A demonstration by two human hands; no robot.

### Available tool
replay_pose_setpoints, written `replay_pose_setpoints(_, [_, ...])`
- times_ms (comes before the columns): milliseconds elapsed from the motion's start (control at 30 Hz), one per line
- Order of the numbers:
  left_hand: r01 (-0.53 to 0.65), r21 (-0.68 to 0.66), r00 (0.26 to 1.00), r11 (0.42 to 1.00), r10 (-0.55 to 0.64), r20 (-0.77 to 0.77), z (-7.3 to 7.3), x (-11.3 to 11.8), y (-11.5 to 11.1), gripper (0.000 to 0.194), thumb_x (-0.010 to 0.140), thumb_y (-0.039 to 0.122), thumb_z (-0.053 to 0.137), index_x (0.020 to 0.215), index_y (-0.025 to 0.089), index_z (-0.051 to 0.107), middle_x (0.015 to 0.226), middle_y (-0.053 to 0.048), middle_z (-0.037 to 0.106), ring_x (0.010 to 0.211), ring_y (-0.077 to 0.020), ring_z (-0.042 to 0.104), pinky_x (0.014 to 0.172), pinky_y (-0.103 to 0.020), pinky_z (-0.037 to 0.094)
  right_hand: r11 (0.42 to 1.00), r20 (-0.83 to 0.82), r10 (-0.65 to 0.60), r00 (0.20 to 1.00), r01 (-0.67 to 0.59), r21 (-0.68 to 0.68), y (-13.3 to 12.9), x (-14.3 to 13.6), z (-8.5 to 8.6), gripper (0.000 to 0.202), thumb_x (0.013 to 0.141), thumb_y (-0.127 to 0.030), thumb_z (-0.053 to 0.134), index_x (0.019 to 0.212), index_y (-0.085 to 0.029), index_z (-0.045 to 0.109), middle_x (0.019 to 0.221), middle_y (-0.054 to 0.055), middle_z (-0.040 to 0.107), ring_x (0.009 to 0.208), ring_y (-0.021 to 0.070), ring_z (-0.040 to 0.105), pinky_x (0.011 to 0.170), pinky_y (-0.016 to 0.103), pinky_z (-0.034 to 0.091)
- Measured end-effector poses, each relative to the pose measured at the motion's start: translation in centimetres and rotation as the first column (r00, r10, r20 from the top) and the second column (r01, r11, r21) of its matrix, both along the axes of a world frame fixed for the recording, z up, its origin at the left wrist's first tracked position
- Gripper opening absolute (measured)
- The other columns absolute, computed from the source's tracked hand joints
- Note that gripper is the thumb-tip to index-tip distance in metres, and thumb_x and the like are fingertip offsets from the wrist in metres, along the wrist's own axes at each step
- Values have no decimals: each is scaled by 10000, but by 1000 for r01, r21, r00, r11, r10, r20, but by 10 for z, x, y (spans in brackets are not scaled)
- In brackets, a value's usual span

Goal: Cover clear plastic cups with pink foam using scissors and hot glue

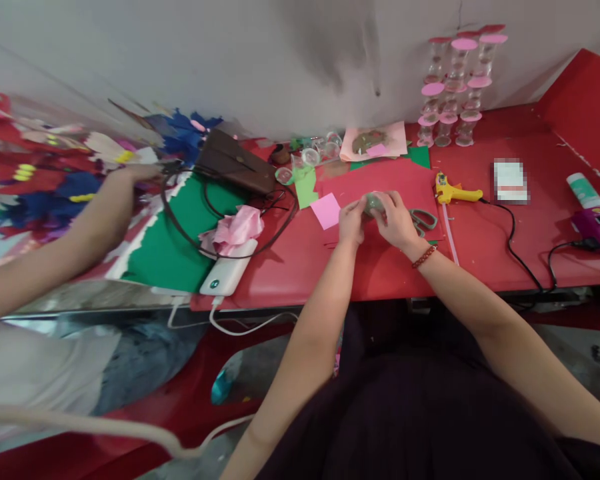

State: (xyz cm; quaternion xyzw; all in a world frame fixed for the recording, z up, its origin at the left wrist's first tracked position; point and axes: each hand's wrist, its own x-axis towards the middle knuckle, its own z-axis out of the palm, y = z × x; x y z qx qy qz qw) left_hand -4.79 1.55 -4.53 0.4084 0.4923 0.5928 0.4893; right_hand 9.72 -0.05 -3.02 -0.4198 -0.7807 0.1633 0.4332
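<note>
Between both hands, above a red sheet of paper [340, 179], is a small rounded clear cup [373, 203] with a greenish look. My left hand [351, 221] is closed on its left side, and my right hand [394, 217] grips it from the right with curled fingers. Fingers cover much of the cup, so its contents are unclear. Grey-handled scissors [425, 219] lie just right of my right hand, partly hidden by it. A pink paper square [326, 211] lies left of my left hand, beside a light green paper piece [306, 188].
A yellow glue gun [457, 192] lies to the right, its black cord trailing. Stacked clear cups with pink discs [449, 90] stand at the back. Leftward are a brown bag [235, 163], a white power bank [229, 270] and a co-worker's arm [95, 220] over paper flowers.
</note>
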Motion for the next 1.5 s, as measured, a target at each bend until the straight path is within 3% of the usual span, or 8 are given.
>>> replay_pose_setpoints(233, [-32, -40, 998, 999, 34, 44, 1, -2, 4, 194, 980, 364, 655, 1002, 197, 751, 1037, -75, 807, 968, -192, 758, 869, -330, 624, 989, -220, -98, 971, 71, -129, 9, -3, -5, 478, 956, -381, 711, 1382, -189, 611, 1369, 190, 618, 1149, 268, 675, 955, 429, 604])
replay_pose_setpoints(400, [10, -66, 997, 998, -15, -80, 3, -7, 6, 212, 1002, 399, 595, 1068, 239, 716, 1092, -74, 787, 1036, -221, 749, 884, -375, 618, 945, -398, -68, 915, -68, -319, 16, -2, -3, 218, 997, -352, 607, 1035, -169, 720, 962, 77, 744, 862, 193, 681, 841, 338, 558])
replay_pose_setpoints(600, [103, 49, 994, 993, -105, 44, 15, 8, -8, 573, 1041, 713, 419, 1143, 239, 725, 1150, -89, 757, 981, -197, 726, 816, -336, 575, 990, -328, -51, 943, 4, -144, 6, -2, 2, 156, 945, -248, 626, 795, -212, 654, 844, 38, 713, 819, 198, 636, 842, 340, 494])
replay_pose_setpoints(700, [60, 84, 988, 995, -72, 138, 19, 16, -14, 425, 912, 649, 734, 1014, 237, 752, 936, -32, 730, 784, -137, 665, 709, -272, 527, 993, -306, 14, 952, -49, -105, 4, -6, 0, 233, 953, -219, 582, 727, -231, 527, 788, 18, 633, 757, 180, 566, 781, 321, 460])
replay_pose_setpoints(800, [16, 71, 977, 997, -31, 211, 21, 18, -15, 340, 848, 549, 847, 896, 224, 761, 737, 15, 652, 644, -101, 579, 605, -232, 463, 983, -287, 83, 954, -125, -132, 4, -9, -4, 277, 969, -218, 564, 725, -244, 435, 744, -13, 550, 711, 162, 492, 730, 310, 415])
replay_pose_setpoints(1067, [109, -1, 922, 994, -101, 374, 24, 12, -12, 137, 950, 313, 746, 1027, 210, 794, 750, 0, 686, 645, -111, 637, 649, -243, 521, 952, -373, 187, 909, -261, -159, 8, -10, -8, 302, 998, -355, 544, 748, -249, 410, 734, -36, 443, 703, 144, 423, 710, 297, 376])
replay_pose_setpoints(1400, [105, -38, 900, 994, -78, 430, 29, 13, -16, 294, 999, 337, 680, 1273, 254, 746, 876, -32, 740, 858, -185, 745, 804, -305, 578, 937, -386, 230, 893, -311, -160, 12, -11, -7, 297, 1015, -376, 523, 770, -253, 409, 753, -24, 447, 737, 154, 442, 725, 294, 411])
replay_pose_setpoints(1500, [98, -33, 896, 995, -74, 438, 32, 14, -17, 252, 979, 322, 713, 1220, 258, 747, 927, -26, 739, 786, -150, 708, 766, -290, 547, 953, -313, 204, 928, -261, -151, 8, -10, -5, 271, 1022, -325, 500, 779, -253, 403, 760, -21, 476, 732, 152, 461, 723, 288, 396])
